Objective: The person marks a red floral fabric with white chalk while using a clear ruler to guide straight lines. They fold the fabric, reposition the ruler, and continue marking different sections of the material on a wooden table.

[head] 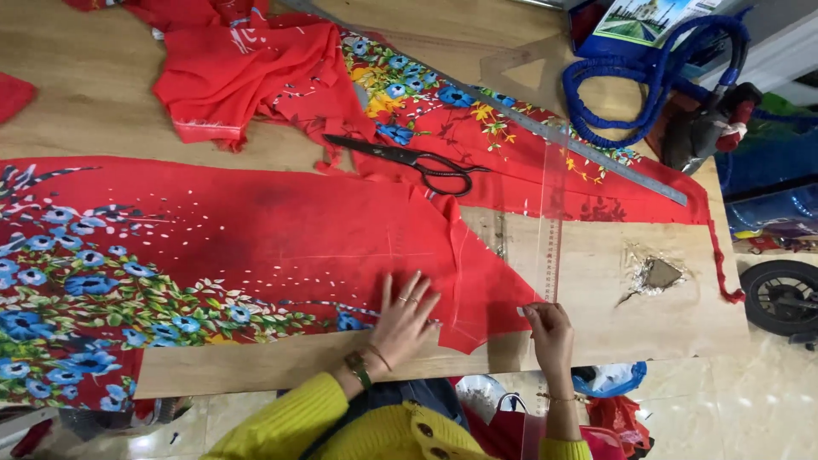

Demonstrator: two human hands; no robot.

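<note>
Thin, matt red floral-printed cloth (281, 238) lies over a worn, pale wooden tabletop (673, 315) with a chipped, rough patch, beside dull black metal scissors (409, 159), a clear glossy plastic ruler (552, 221) and a long brushed-steel straightedge (596, 158).

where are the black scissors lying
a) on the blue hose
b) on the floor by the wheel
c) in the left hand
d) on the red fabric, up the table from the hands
d: the black scissors lie shut on the red floral fabric, well apart from the left hand and right hand.
</note>
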